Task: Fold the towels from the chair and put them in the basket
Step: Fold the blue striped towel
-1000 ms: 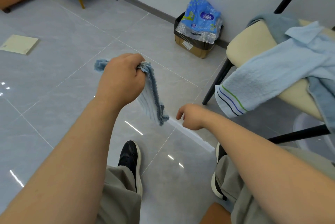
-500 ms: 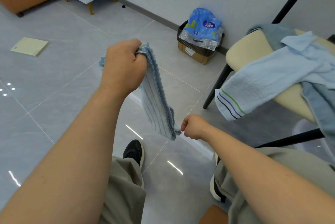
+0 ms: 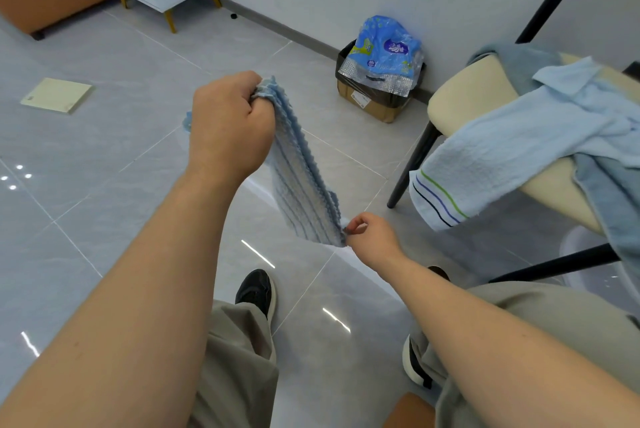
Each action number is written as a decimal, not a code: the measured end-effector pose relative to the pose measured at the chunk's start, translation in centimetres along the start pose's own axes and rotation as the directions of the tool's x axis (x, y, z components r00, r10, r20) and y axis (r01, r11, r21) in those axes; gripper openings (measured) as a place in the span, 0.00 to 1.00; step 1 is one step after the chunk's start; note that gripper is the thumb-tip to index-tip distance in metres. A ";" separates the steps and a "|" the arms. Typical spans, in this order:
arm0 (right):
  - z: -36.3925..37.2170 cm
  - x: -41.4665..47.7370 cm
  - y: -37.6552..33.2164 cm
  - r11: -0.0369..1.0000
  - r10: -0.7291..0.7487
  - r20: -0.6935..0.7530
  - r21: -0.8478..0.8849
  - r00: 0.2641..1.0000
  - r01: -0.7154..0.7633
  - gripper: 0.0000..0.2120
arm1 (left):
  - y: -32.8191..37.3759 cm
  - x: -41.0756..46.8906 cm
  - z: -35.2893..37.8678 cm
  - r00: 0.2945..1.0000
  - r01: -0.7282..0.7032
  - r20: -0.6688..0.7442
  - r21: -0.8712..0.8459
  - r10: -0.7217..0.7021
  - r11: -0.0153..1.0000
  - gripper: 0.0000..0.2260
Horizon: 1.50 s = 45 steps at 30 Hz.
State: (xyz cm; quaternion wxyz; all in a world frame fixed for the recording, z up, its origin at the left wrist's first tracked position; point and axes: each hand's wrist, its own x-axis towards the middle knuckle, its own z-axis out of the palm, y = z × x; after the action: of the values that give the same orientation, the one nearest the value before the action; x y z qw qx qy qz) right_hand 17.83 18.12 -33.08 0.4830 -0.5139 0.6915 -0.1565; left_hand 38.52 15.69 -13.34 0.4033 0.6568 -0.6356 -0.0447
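Head view: what containers show, and what is in them?
— A cardboard box (image 3: pixel 372 105) stands against the wall, upper middle-right of the frame, with a blue plastic pack (image 3: pixel 384 50) sticking out of its top.

And the hands?
— The left hand (image 3: pixel 230 123) is raised at the centre of the frame, its arm reaching in from the lower left, back of the fist toward the camera. The right hand (image 3: pixel 372 235) sits lower, just right of centre, its arm coming from the lower right.

What do the fingers hold?
— The left fingers are curled tight round the top edge of a small blue towel (image 3: pixel 301 182). The right thumb and forefinger pinch its bottom corner, so it hangs stretched between them above the floor (image 3: pixel 104 150).

Other towels?
— A light blue towel (image 3: pixel 512 150) and a grey-blue towel (image 3: pixel 516 64) lie draped over the chair (image 3: pixel 464 95) at the right edge.
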 end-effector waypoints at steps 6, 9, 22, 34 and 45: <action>0.2 0.2 0.0 0.947 0.182 0.047 0.259 0.982 -0.188 0.08 | 0.1 0.0 0.0 1.000 0.016 -0.010 -0.008 -0.016 1.000 0.14; 0.5 0.2 0.3 0.916 0.243 0.098 0.303 0.965 -0.262 0.08 | 0.0 0.1 -0.1 1.000 0.021 -0.020 -0.011 -0.021 1.000 0.15; 0.9 0.7 0.6 0.879 0.235 0.163 0.385 0.958 -0.281 0.17 | 0.0 0.0 -0.2 0.999 0.026 -0.027 -0.029 -0.027 0.999 0.14; 1.3 0.8 1.0 0.786 0.225 0.156 0.554 0.962 -0.274 0.15 | 0.1 0.0 -0.4 0.999 0.023 -0.028 -0.038 -0.024 0.999 0.15; 0.9 0.3 0.6 0.775 0.245 0.183 0.553 0.952 -0.306 0.17 | -0.3 0.1 -0.3 0.998 0.047 -0.032 -0.026 -0.048 0.999 0.13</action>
State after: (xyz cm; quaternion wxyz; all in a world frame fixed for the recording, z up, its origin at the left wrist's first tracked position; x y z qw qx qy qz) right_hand 18.27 18.39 -34.07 0.6670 -0.2442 0.6543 -0.2594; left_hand 38.92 15.73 -13.25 0.4209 0.6672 -0.6124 -0.0516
